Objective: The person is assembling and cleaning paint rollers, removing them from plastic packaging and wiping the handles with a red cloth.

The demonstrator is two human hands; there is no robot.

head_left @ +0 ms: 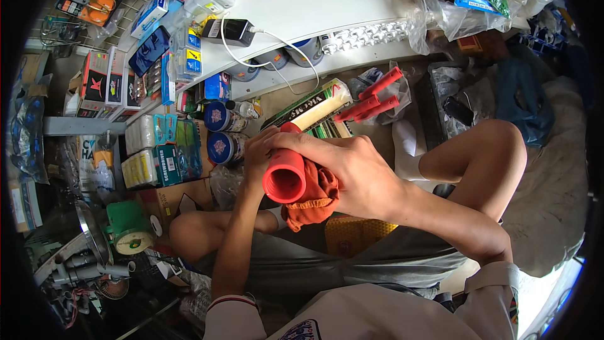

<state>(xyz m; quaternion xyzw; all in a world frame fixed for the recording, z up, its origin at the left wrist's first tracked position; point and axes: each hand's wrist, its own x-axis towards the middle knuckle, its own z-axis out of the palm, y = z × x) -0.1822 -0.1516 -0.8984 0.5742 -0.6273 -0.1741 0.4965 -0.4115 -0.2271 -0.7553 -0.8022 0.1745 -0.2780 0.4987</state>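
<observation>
A red plastic tube (pixel 285 176) with an open round end points toward me at the picture's middle. My right hand (pixel 343 167) wraps over it from the right and also grips an orange cloth (pixel 313 201) bunched beneath the tube. From the left, my left hand (pixel 259 151) holds the tube's far part, fingers curled around it. I sit with knees bent, and both hands hover above my lap.
A white shelf (pixel 327 0) holds spray cans and a black charger with a white cable. Red-handled rollers (pixel 371 97), boxed goods (pixel 157 151) and blue tins (pixel 220 132) crowd the floor ahead. A green pump (pixel 129 230) lies at left.
</observation>
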